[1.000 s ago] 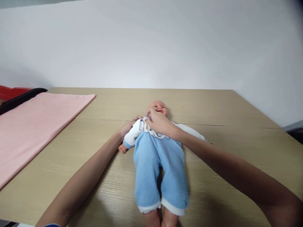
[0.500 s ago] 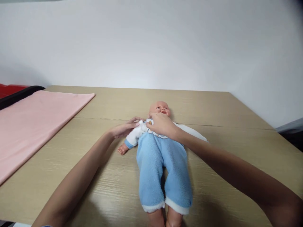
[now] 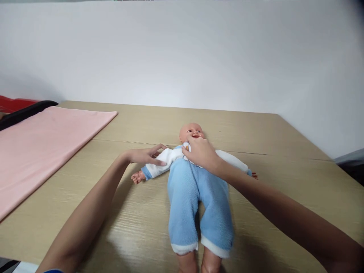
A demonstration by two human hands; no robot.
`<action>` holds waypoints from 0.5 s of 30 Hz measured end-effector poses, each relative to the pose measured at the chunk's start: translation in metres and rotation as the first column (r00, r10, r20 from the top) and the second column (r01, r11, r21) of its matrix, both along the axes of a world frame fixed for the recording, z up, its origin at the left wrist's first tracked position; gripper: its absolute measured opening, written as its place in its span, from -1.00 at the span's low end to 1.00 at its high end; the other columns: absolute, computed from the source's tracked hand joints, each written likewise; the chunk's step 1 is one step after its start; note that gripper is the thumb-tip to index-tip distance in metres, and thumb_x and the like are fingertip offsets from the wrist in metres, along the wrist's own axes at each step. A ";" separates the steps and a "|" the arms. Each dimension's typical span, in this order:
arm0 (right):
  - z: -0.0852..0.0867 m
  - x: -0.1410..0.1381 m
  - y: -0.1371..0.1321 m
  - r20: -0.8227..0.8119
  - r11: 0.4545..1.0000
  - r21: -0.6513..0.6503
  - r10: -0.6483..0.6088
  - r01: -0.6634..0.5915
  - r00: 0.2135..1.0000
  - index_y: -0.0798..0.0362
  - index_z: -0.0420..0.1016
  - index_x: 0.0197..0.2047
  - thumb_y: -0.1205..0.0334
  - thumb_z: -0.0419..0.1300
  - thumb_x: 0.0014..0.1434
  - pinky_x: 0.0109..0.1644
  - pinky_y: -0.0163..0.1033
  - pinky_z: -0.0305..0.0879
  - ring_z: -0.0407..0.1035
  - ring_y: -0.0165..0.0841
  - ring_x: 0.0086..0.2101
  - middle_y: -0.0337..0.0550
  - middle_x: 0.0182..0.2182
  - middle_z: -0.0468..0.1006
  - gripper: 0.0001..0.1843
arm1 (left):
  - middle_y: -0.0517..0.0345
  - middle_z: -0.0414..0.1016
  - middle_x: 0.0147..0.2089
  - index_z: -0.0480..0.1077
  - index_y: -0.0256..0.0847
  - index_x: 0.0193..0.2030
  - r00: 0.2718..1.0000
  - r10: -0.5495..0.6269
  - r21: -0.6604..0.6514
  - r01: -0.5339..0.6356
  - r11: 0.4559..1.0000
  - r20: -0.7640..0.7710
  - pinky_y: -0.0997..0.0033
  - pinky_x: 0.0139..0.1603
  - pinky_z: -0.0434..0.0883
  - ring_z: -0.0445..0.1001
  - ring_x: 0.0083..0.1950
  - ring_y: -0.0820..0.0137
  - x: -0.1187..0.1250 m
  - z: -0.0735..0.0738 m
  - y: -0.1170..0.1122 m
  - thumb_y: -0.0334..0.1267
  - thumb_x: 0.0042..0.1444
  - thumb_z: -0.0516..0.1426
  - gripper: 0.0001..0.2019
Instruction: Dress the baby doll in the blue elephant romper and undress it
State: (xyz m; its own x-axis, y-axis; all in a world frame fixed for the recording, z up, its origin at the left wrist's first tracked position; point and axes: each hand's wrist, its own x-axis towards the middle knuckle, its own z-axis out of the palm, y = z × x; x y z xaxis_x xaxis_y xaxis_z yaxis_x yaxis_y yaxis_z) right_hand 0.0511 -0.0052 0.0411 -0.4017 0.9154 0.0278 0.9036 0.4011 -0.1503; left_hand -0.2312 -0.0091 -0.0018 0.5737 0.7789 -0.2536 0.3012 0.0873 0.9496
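A baby doll point(image 3: 186, 182) lies on its back on the table, legs toward me, in a blue and white fleece outfit. Its white sleeves spread out to both sides. Over the sleeve on the left is my left hand point(image 3: 145, 155), thumb and fingers apart, the thumb touching the fabric. My right hand point(image 3: 202, 152) rests on the chest just below the chin, its thumb and forefinger closed on the outfit's collar. That hand covers part of the doll's chest and chin.
A pink cloth point(image 3: 48, 144) lies flat on the left of the wooden table point(image 3: 284, 197). Beyond it are a black edge point(image 3: 31, 113) and something red point(image 3: 17, 104). A white wall point(image 3: 182, 57) stands behind the table.
The doll's sleeve and hand on the left now reach further out. My left hand has shifted left and its fingers have spread. My right hand has moved slightly right, staying at the collar.
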 end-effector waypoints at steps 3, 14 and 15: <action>-0.002 0.003 -0.001 -0.030 0.999 0.000 0.036 -0.036 0.999 0.12 0.55 0.24 -0.12 0.14 0.54 -0.08 -0.06 0.44 0.66 0.11 0.02 0.21 -0.05 0.78 -0.50 | 0.10 0.75 -0.19 0.65 -0.07 -0.03 0.969 0.241 0.132 -0.247 0.960 0.056 0.40 -0.23 0.51 0.67 -0.19 0.18 0.002 -0.008 0.004 0.02 0.03 0.53 -0.58; -0.012 0.011 0.002 -0.286 0.994 -0.050 0.077 -0.095 0.955 0.06 0.69 0.06 0.00 0.15 0.55 0.01 -0.16 0.37 0.65 -0.07 0.01 0.08 -0.04 0.80 -0.63 | -0.05 0.71 -0.05 0.70 -0.20 -0.06 0.978 -0.005 0.043 -0.003 0.999 0.207 0.32 0.05 0.52 0.63 -0.04 0.20 0.031 -0.038 0.035 -0.15 0.12 0.48 -0.71; -0.014 0.012 0.003 -0.301 0.994 -0.057 0.068 -0.089 0.951 0.05 0.70 0.04 0.00 0.15 0.55 0.00 -0.16 0.37 0.66 -0.09 -0.02 0.05 -0.06 0.81 -0.63 | 0.00 0.68 -0.11 0.68 -0.20 -0.10 0.974 0.013 0.028 -0.019 0.999 0.227 0.34 -0.01 0.51 0.61 -0.11 0.25 0.033 -0.043 0.036 -0.14 0.12 0.48 -0.73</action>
State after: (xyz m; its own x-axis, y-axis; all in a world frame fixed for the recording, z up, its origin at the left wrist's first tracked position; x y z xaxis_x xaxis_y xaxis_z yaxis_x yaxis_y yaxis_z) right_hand 0.0630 -0.0024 0.0273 -0.4552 0.8853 0.0956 0.7795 0.4481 -0.4377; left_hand -0.1982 0.0266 -0.0451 0.6010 0.7936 -0.0949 0.0765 0.0611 0.9952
